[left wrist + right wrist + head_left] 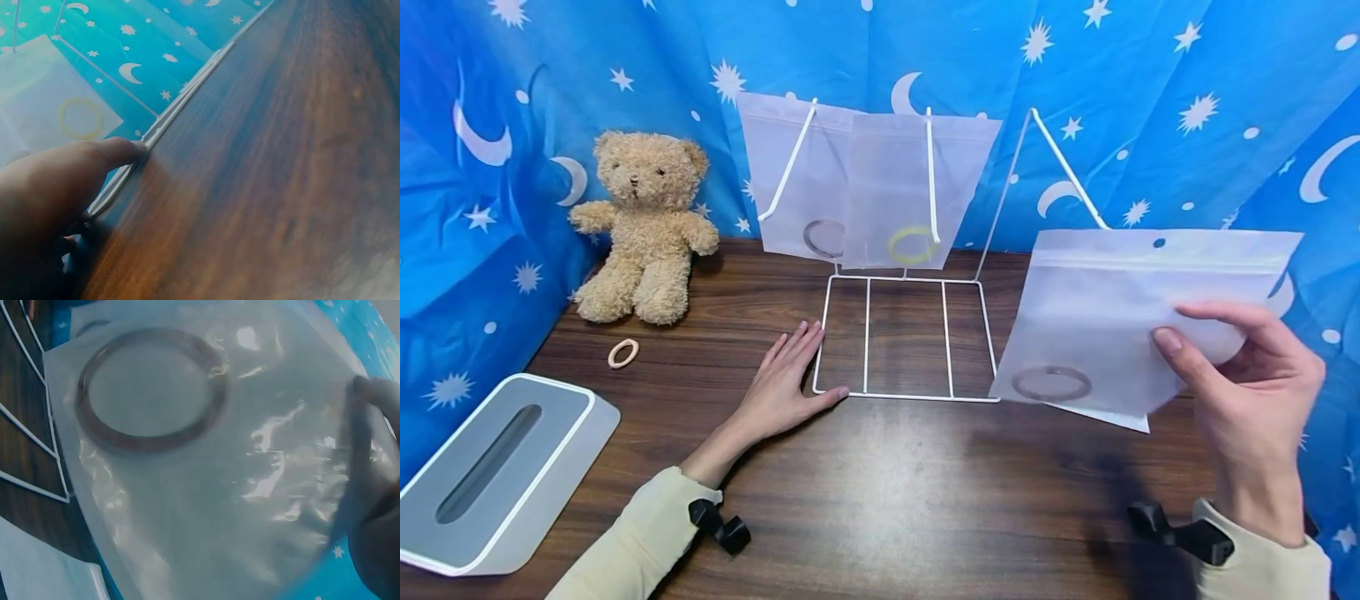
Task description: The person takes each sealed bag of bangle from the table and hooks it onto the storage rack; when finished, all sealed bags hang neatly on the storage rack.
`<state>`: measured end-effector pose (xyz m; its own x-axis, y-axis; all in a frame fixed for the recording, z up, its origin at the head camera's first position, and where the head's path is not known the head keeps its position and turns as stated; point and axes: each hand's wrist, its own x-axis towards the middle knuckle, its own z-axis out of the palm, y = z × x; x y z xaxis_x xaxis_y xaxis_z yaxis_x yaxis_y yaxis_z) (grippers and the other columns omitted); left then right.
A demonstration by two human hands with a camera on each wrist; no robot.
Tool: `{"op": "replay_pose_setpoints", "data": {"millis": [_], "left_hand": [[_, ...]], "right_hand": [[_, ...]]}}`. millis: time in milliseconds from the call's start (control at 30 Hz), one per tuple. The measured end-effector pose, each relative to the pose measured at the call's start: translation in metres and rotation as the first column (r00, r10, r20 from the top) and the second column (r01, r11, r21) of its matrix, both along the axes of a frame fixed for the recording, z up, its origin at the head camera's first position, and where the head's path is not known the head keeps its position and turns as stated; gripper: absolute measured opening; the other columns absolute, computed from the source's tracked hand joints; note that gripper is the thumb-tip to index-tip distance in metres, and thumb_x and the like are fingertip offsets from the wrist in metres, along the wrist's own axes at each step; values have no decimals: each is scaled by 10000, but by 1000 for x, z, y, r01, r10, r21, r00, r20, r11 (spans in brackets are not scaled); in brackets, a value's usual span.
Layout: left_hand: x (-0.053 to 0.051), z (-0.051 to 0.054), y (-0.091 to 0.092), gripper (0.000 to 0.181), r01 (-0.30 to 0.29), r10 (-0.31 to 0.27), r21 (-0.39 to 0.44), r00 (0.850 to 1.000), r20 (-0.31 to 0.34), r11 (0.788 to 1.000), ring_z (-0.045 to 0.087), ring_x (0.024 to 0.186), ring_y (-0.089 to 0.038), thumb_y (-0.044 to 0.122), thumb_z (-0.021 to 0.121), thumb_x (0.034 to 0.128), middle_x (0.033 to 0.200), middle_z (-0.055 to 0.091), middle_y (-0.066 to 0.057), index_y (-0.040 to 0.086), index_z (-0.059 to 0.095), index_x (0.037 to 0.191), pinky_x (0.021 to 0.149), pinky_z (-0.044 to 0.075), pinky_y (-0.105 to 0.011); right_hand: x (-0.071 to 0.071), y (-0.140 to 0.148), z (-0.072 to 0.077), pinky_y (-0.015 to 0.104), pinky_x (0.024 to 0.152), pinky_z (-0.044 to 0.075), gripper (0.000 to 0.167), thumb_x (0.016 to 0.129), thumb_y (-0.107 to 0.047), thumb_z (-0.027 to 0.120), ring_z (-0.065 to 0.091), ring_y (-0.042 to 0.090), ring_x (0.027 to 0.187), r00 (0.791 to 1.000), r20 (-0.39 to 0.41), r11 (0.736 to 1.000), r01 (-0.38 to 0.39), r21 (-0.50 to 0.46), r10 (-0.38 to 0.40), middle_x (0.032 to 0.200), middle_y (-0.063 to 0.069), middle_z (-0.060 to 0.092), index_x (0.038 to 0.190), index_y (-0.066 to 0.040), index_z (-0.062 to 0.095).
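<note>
My right hand [1262, 375] pinches the right part of a frosted zip bag [1097, 317] between thumb and fingers; a brownish ring [150, 390] shows inside it, and a hole is near its top edge. The bag hangs in front of the rack's right hook [1067, 167]. With fingers spread, my left hand [782, 383] rests at the left front corner of the white wire rack [906, 397], thumb on its front wire. Two bags hang at the left and middle hooks, one with a grey ring [824, 238], the other with a yellow ring [913, 244].
A teddy bear [651, 217] sits at the back left, with a small beige ring [623, 353] in front of it. A grey-topped white tissue box [505, 475] stands at the left edge. Another white sheet or bag [1105, 417] lies partly under the held bag. Blue curtain behind.
</note>
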<state>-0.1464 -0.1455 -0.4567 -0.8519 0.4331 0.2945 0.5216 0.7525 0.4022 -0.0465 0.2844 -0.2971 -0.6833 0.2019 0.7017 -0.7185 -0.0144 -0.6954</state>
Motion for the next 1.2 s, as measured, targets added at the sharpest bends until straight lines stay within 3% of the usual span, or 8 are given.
{"op": "replay_pose_setpoints", "data": {"millis": [100,367,567,767,933,1067,1200], "left_hand": [[1,1,-2,987,-7,7,5,1000,10,1000,175,1468,-263,683,595,844,1584,272,-104,34,306,1529,1168,88,-480],[3,2,-9,971,-31,31,11,1000,2,999,186,1465,-274,653,614,849,1579,283,-112,21,314,1522,1166,101,-477],[6,1,-13,977,-46,47,17,999,-20,999,202,1461,-271,655,626,838,1571,300,-111,18,330,1516,1166,107,-478],[6,-2,-14,985,-51,51,12,999,-1,999,183,1466,-261,679,597,843,1579,284,-105,25,314,1523,1170,92,-471],[3,-2,-9,987,-41,41,-11,999,7,999,179,1467,-262,684,581,851,1582,273,-111,18,303,1525,1168,103,-473],[0,-1,-4,988,-25,26,-18,1000,17,1000,170,1470,-256,673,589,852,1584,269,-111,13,295,1527,1170,96,-462],[0,0,1,987,-21,22,-23,1000,12,1000,167,1471,-241,671,595,847,1582,272,-104,18,300,1526,1175,86,-444]], "right_hand": [[-3,-12,2,254,826,538,379,741,216,723,678,269,1022,999,-15,999,36,-18,-37,1117,279,657,1086,263,574],[-15,-33,6,254,749,562,381,716,251,705,712,261,905,999,-21,999,26,-48,-27,1033,280,682,1076,271,581],[-22,-36,4,255,749,565,396,706,256,703,711,261,888,1000,-10,998,22,-58,-23,1034,280,680,1085,260,588],[-29,-36,0,268,744,569,411,701,271,697,705,280,888,1000,-8,997,11,-75,-12,1059,309,659,1096,260,584],[-38,-37,-2,300,740,576,424,716,285,676,687,314,919,999,34,990,-4,-138,9,1092,321,642,1127,252,576],[-54,-32,-4,302,748,576,415,757,234,688,661,329,991,994,105,989,29,-147,-14,1149,302,631,1161,202,598],[-82,-23,-5,286,797,560,404,778,158,730,658,301,1036,985,166,993,57,-106,-39,1164,252,646,1171,144,633]]}}
